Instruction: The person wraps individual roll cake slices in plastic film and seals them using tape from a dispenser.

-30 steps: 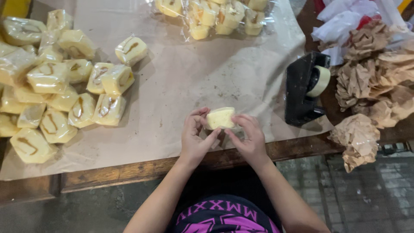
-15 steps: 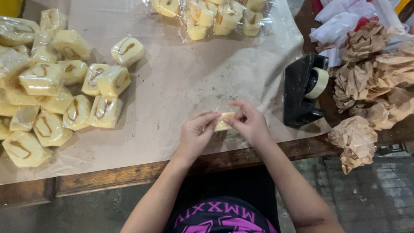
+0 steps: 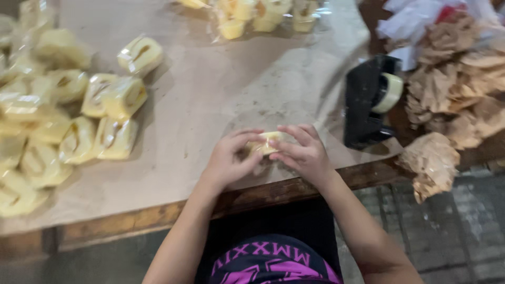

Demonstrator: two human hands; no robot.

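Pale-yellow wrapped block [image 3: 267,143], small, in clear film — pinched between both hands at the near edge of the table, largely hidden by the fingers. Left hand [image 3: 229,158] closed on its left side, fingers curled over the top; right hand [image 3: 301,151] closed on its right side, fingertips meeting the left's across the block. Beneath the grip: tan paper sheet [image 3: 210,100] covering the wooden table [image 3: 137,218]. Just right of the grip: black tape dispenser [image 3: 368,102] with a pale roll, standing on the sheet's edge. Further right, well apart: heap of crumpled brown paper [image 3: 457,89], one wad hanging off the table edge. Left of the grip, well apart: pile of wrapped yellow blocks [image 3: 68,115], blurred. Beyond the grip, at the far edge: clear bag of similar yellow pieces [image 3: 263,13].
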